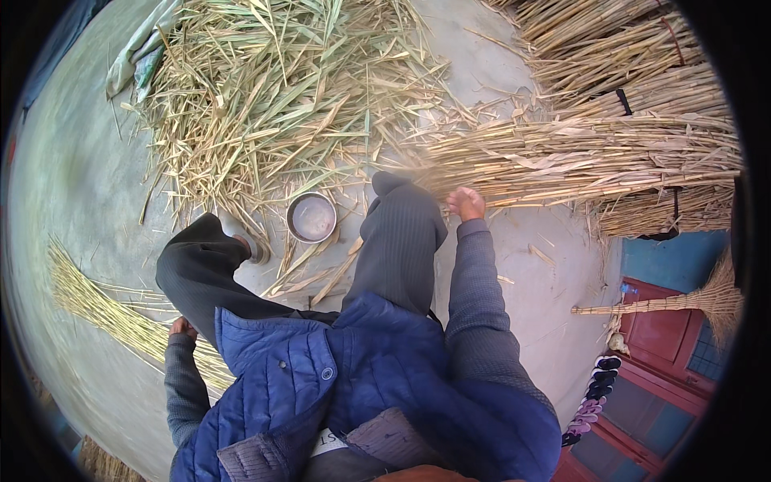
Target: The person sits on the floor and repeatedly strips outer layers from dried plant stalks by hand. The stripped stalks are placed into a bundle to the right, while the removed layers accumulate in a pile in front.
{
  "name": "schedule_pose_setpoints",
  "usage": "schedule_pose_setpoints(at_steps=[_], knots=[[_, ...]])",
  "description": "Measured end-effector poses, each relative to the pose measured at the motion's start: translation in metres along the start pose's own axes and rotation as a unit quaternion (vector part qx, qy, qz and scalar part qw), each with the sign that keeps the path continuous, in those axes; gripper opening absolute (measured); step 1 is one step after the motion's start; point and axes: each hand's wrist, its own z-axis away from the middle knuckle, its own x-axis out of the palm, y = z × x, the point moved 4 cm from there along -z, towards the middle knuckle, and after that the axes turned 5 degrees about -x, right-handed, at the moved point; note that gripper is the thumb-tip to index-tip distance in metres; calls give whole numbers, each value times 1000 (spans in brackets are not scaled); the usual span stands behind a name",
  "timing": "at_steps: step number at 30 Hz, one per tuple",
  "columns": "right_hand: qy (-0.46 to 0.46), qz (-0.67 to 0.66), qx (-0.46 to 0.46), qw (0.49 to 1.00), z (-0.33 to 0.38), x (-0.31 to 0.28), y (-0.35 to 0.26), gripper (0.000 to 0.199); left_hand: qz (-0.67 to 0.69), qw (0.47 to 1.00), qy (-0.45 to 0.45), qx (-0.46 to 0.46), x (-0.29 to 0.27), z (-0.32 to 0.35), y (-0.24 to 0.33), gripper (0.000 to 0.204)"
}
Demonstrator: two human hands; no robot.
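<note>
My right hand [466, 204] is curled closed at the lower edge of a long bundle of dry reeds [562, 157], close to its blurred left end. Whatever those fingers hold, if anything, does not show. Down on the left, my left hand [183, 328] is small and partly hidden beside my leg. Its fingers look closed, over a strip of thin yellow stalks [120, 309] lying on the floor. I cannot make out what is in them. Between my legs sits a round metal bowl [312, 218] with pale contents or a pale bottom.
A big heap of green and tan reed leaves [281, 88] spreads ahead. Tied reed bundles [618, 48] are stacked at the far right. A broom [683, 304] lies near red doors [654, 325] and a row of shoes [596, 398]. A pale sack [138, 52] is at far left.
</note>
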Motion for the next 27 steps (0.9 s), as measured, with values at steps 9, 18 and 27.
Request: schedule_pose_setpoints(at_steps=[9, 18, 27], knots=[[111, 52, -125, 984, -109, -13, -67, 50, 35, 994, -18, 102, -31, -9, 36, 26], [226, 134, -207, 942, -172, -38, -71, 46, -8, 999, -50, 3, -38, 5, 42, 30], [177, -101, -274, 940, -128, -42, -159, 29, -34, 999, -19, 34, -57, -18, 43, 27]])
